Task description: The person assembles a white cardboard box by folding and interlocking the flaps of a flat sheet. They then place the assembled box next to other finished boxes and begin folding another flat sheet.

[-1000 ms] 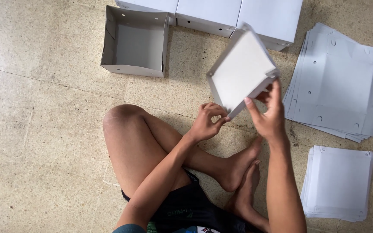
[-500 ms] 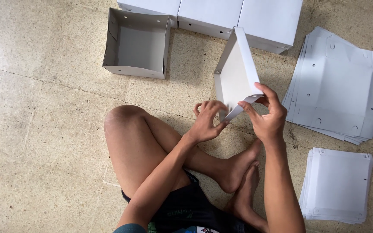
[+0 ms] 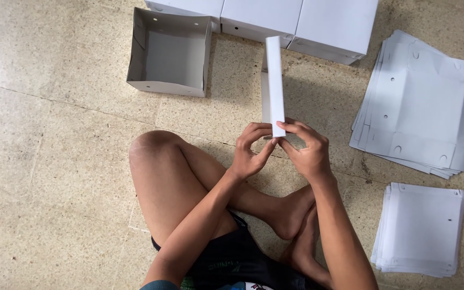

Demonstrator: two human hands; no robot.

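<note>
I sit cross-legged on a tiled floor. A white cardboard box piece stands edge-on in front of me, seen as a narrow upright strip. My left hand grips its near end from the left, fingers curled on the edge. My right hand pinches the same end from the right. Both hands meet at the bottom of the piece, above my crossed feet.
An open white box lies on the floor at upper left. Closed white boxes line the top edge. A stack of flat punched cardboard sheets lies at right, with a smaller stack below it.
The cardboard piece has turned from showing its broad face to standing edge-on. Both hands shifted left and closed together on its near end.
</note>
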